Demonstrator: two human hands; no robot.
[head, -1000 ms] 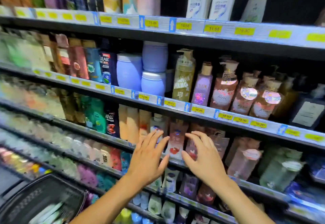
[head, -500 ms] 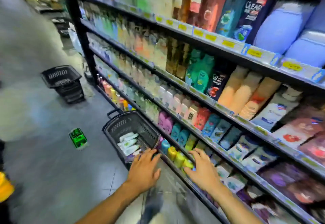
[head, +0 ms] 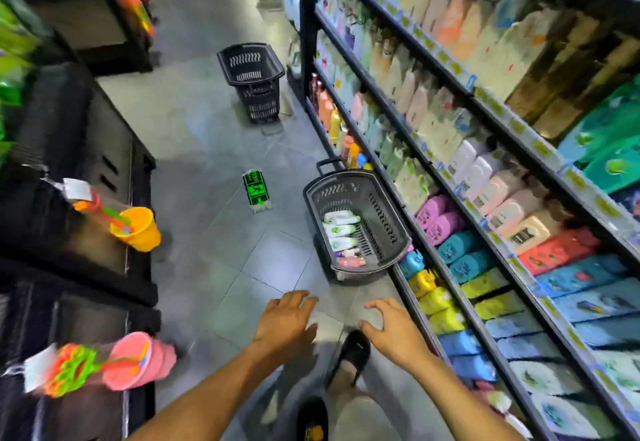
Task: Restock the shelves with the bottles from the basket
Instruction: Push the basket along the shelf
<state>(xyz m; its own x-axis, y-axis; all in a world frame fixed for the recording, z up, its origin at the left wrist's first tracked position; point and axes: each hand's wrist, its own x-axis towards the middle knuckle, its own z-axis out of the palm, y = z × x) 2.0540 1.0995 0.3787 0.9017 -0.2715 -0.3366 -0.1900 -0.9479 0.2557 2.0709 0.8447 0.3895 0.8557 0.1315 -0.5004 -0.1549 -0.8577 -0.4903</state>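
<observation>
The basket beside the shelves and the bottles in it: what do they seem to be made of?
The basket looks like moulded plastic, dark grey and matt, judging by the slotted walls. The bottles seem plastic too: smooth white bodies with green print, a few small pink ones. Blur leaves their finish uncertain.

Shop aisle: shelves [head: 460, 170] w/ price tags, toiletries; baskets [head: 360, 222] on floor.
</observation>
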